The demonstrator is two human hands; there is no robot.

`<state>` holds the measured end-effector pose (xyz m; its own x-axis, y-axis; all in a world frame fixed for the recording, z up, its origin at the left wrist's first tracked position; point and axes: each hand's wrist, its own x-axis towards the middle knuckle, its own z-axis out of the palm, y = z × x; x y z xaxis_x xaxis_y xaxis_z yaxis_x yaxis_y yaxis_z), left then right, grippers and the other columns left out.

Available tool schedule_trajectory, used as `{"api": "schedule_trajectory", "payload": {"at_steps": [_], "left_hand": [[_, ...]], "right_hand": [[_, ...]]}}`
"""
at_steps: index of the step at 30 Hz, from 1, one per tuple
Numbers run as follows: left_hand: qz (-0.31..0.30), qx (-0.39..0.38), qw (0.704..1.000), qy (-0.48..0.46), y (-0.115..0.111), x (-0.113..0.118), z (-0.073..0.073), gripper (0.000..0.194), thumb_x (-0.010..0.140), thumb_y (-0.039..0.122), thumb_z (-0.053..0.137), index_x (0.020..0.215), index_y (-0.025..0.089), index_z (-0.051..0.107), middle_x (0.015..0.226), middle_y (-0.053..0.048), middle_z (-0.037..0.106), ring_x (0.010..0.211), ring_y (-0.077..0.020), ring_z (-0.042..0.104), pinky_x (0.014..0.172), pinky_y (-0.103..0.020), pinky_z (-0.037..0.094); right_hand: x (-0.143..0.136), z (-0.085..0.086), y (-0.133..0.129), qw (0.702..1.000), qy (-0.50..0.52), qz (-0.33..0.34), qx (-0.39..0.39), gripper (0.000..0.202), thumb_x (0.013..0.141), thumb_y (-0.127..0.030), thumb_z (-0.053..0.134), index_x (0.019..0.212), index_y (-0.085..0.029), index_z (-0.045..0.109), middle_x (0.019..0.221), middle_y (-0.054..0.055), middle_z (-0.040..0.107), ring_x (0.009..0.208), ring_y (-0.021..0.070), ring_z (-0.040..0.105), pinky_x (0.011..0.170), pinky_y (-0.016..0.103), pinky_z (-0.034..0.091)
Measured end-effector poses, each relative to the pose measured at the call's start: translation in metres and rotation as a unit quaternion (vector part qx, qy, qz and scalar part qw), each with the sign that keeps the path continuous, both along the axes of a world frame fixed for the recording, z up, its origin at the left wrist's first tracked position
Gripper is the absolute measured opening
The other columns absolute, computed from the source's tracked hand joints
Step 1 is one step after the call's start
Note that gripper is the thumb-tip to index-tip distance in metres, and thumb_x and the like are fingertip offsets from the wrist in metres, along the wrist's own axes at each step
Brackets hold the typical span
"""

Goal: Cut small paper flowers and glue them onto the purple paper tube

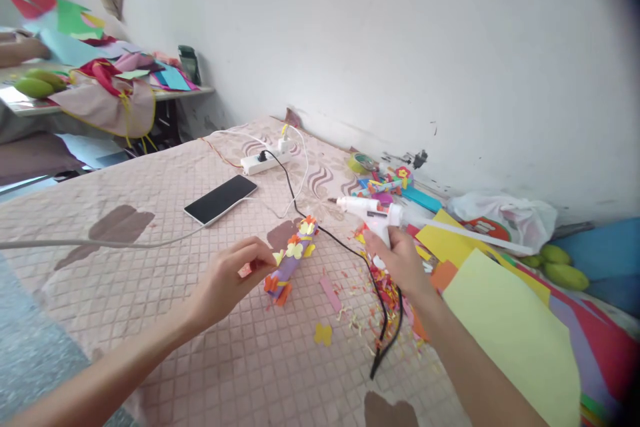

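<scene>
My right hand (400,260) grips the handle of a white hot glue gun (377,217), its nozzle pointing left and a long white glue stick (475,237) jutting from its back. Pinched between the thumb and fingers of my left hand (233,277) is a small pale yellow paper butterfly (278,258), right beside a purple paper roll (287,268). Orange and yellow paper butterflies decorate that roll, which lies on the quilted cloth. Whether the pinched piece touches the roll, I cannot tell. A loose yellow paper cutout (323,334) and a pink paper strip (329,293) lie nearby.
A black cord (345,245) runs from the glue gun's side toward a white power strip (265,161). A phone (221,200) lies left of it. Paper scraps (385,293), coloured sheets (510,327) and green fruits (565,273) crowd the right. Another person's arm (23,50) shows at the far-left table.
</scene>
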<state>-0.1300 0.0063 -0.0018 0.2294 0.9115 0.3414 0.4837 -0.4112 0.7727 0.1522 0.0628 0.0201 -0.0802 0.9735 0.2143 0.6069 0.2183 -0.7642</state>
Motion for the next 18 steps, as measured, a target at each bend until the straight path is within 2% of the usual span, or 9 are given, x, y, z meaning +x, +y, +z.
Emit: {"api": "schedule_trajectory", "payload": {"at_steps": [3, 6, 8, 11, 14, 18], "left_hand": [[-0.003, 0.02, 1.0, 0.011, 0.0, -0.002, -0.006, 0.014, 0.083, 0.021, 0.05, 0.074, 0.018, 0.061, 0.08, -0.004, 0.06, 0.071, -0.0122, 0.054, 0.056, -0.022, 0.041], [-0.02, 0.028, 0.999, 0.019, 0.0, -0.006, -0.011, 0.015, 0.083, 0.019, 0.05, 0.076, 0.018, 0.063, 0.083, -0.005, 0.061, 0.073, -0.0124, 0.055, 0.056, -0.022, 0.042], [-0.037, 0.031, 0.998, 0.029, -0.001, -0.008, -0.012, 0.016, 0.084, 0.019, 0.049, 0.078, 0.018, 0.064, 0.084, -0.005, 0.061, 0.075, -0.0125, 0.056, 0.057, -0.021, 0.042], [-0.043, 0.021, 0.998, 0.049, -0.002, -0.01, -0.012, 0.017, 0.085, 0.019, 0.048, 0.078, 0.019, 0.063, 0.086, -0.005, 0.06, 0.076, -0.0123, 0.056, 0.057, -0.021, 0.042], [-0.033, 0.002, 0.998, 0.052, -0.001, -0.01, -0.011, 0.017, 0.085, 0.021, 0.047, 0.078, 0.018, 0.063, 0.084, -0.005, 0.06, 0.072, -0.0114, 0.055, 0.056, -0.021, 0.042], [-0.015, -0.016, 0.999, 0.048, 0.0, -0.01, -0.013, 0.016, 0.084, 0.023, 0.048, 0.078, 0.018, 0.061, 0.081, -0.004, 0.06, 0.067, -0.0108, 0.053, 0.056, -0.021, 0.041]], "right_hand": [[0.003, 0.007, -0.026, 0.993, -0.068, 0.086, -0.039, 0.035, 0.079, -0.047, 0.052, 0.062, -0.017, 0.056, 0.051, -0.002, 0.05, 0.047, 0.0125, 0.044, 0.043, 0.022, 0.033], [-0.001, 0.007, -0.045, 0.979, -0.101, 0.164, -0.061, 0.028, 0.08, -0.042, 0.052, 0.085, -0.018, 0.064, 0.071, 0.001, 0.063, 0.062, 0.0165, 0.054, 0.053, 0.023, 0.041], [-0.006, 0.005, -0.053, 0.971, -0.107, 0.195, -0.086, 0.028, 0.082, -0.039, 0.052, 0.097, -0.019, 0.063, 0.082, 0.002, 0.065, 0.07, 0.0185, 0.057, 0.06, 0.025, 0.044], [-0.013, 0.002, -0.058, 0.965, -0.114, 0.213, -0.105, 0.028, 0.083, -0.038, 0.05, 0.102, -0.02, 0.063, 0.083, 0.003, 0.065, 0.072, 0.0197, 0.057, 0.065, 0.028, 0.045], [-0.018, 0.0, -0.058, 0.964, -0.113, 0.219, -0.098, 0.028, 0.084, -0.038, 0.048, 0.101, -0.021, 0.063, 0.08, 0.003, 0.064, 0.07, 0.0196, 0.056, 0.065, 0.028, 0.045], [-0.025, -0.001, -0.056, 0.96, -0.115, 0.237, -0.092, 0.032, 0.085, -0.041, 0.048, 0.107, -0.021, 0.061, 0.086, 0.003, 0.065, 0.072, 0.0195, 0.058, 0.065, 0.027, 0.045]]}}
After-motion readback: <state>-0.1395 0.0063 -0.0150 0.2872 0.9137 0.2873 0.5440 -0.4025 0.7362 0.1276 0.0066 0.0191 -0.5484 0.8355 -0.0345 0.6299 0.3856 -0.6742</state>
